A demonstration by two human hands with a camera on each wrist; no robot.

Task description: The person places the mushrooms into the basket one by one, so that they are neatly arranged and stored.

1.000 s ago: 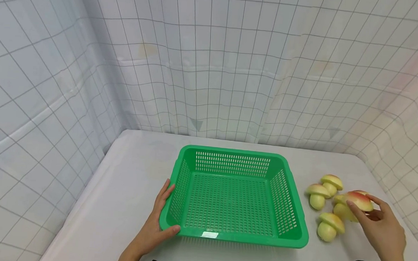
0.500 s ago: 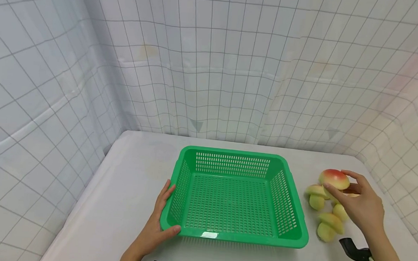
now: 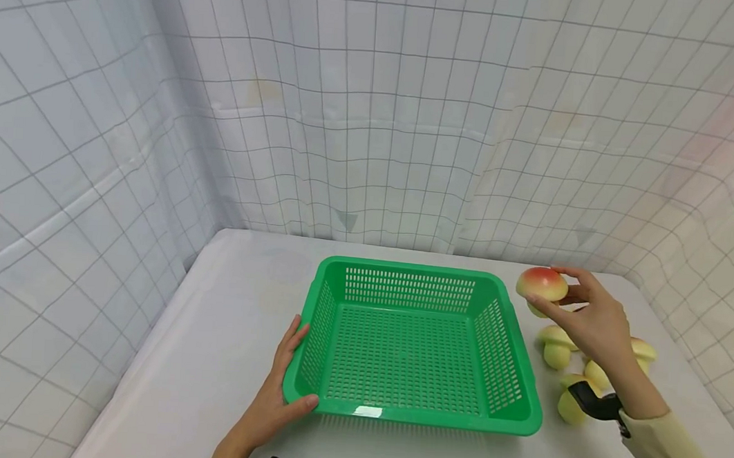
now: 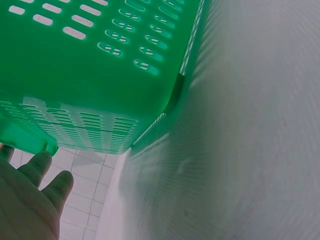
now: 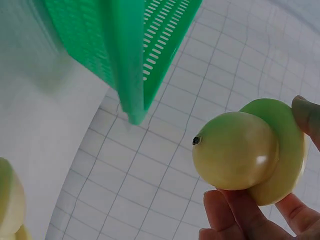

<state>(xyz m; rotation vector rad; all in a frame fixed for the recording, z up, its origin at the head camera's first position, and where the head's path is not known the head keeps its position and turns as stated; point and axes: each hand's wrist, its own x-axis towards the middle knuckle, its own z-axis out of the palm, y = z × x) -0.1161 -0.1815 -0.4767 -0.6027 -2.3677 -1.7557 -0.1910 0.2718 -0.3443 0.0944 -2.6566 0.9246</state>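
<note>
One shallow rectangular basket of green slotted plastic (image 3: 432,420) stands on a white-covered bench (image 3: 251,292), with its inside bare. The left hand (image 3: 268,402) is at its near left corner: the thumb lies on the near rim, and the other fingers extend along the left side, well apart from the thumb and not curled round anything.

The right hand (image 3: 595,322) pinches one mushroom-shaped piece with a glossy red-and-yellow domed cap and a rounded pale green stem (image 3: 542,285), its fingers and thumb clamped on the cap. That piece is held up off the bench beside the basket's far right corner and apart from it; in the right wrist view its stem end shows one small dark spot.

To the right of the basket, four more yellow-green pieces of the same kind can be made out on the bench: one at the left of the group (image 3: 557,351), one nearest the person (image 3: 572,408), one in the middle (image 3: 596,374) and one at the right (image 3: 644,350). The right arm covers part of the group, so their full number cannot be told. White grid-patterned curtains (image 3: 409,141) surround the bench.
</note>
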